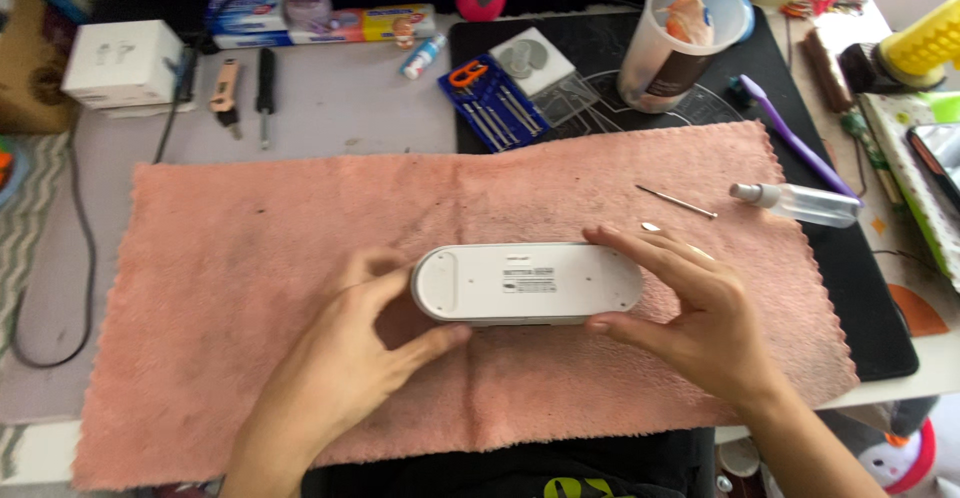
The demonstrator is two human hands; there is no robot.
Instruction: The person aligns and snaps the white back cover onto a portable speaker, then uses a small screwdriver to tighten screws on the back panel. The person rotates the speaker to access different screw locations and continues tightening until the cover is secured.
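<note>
Gripping a white oblong device [527, 283] by its ends, the left hand [350, 358] and right hand [690, 318] curled partly around it over a pink towel [250, 288] on the table [340, 108]. Its upturned face bore a small dark label. A white box [122, 63] sat far left, a long blue-and-orange carton [320, 20] behind.

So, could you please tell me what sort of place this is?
Probably a home desk used as a small repair bench. Both hands, left and right, hold a white oval device over a pink towel, with a precision screwdriver set and a spray bottle nearby.
</note>
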